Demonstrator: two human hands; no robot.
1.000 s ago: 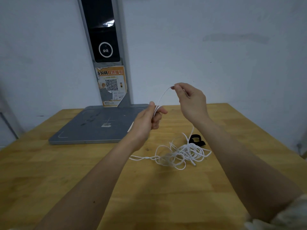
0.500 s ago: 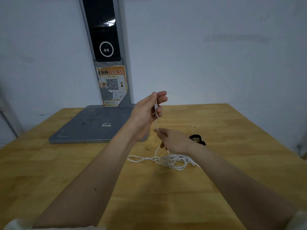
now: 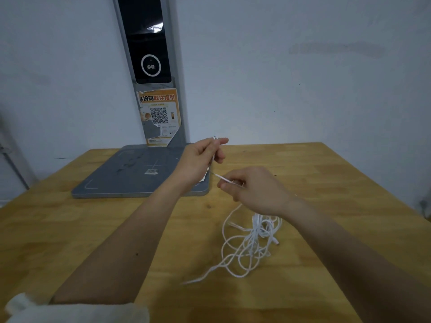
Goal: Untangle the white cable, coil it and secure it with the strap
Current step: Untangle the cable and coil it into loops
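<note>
white cable (image 3: 249, 243), tan wood table (image 3: 338, 173)

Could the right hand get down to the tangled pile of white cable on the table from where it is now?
Probably yes. The right hand hangs just above the tangled pile, pinching a strand of the white cable, and nothing lies between them. It would need to release or carry that strand.

A torn orange and white paper sticker (image 3: 161, 117) on the tall grey metal post (image 3: 178, 66) at 12 o'clock reads "身份码取件指引" above a black square code
</note>
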